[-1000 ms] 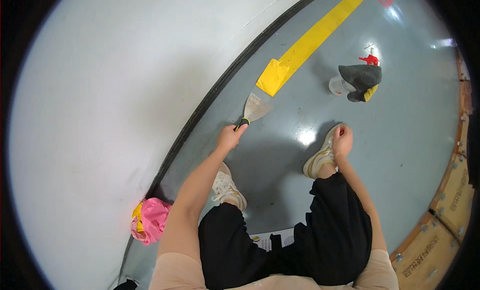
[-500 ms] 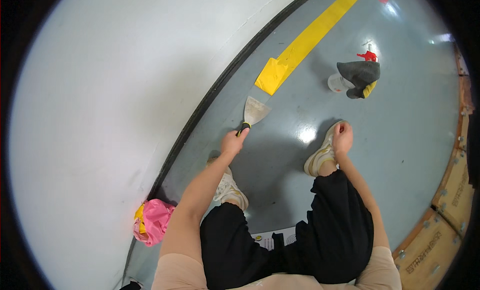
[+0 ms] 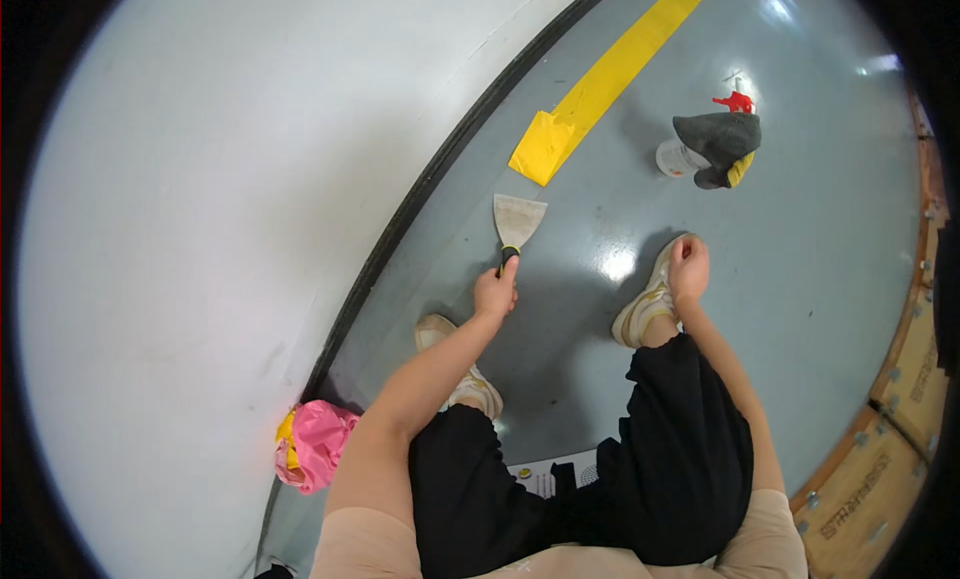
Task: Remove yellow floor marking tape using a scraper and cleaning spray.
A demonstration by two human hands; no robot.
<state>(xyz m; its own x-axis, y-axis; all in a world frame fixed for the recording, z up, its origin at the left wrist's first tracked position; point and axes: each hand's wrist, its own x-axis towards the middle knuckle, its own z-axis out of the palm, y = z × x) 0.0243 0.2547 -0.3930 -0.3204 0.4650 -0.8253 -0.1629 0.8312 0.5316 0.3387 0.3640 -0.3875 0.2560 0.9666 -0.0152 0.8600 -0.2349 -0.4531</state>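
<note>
My left hand (image 3: 496, 291) is closed round the black and yellow handle of a putty knife (image 3: 519, 219). Its wide metal blade points away from me, just short of the near end of a yellow tape strip (image 3: 625, 74) on the grey floor. A loose yellow flap (image 3: 541, 147) lies folded over that end. Above my right shoe, my right hand (image 3: 688, 268) is closed with its fingertips pinched together; whatever they hold, if anything, is too small to make out.
A spray bottle (image 3: 672, 159) with a red trigger stands ahead on the right, a grey cloth glove (image 3: 722, 139) draped over it. Beside the white wall (image 3: 220, 199) sits a pink bag (image 3: 318, 444) with yellow scraps. Wooden crates (image 3: 870, 499) line the right edge.
My left hand has shifted right with the putty knife and turned its blade to point more straight ahead. My right hand stays nearly in place, still pinched.
</note>
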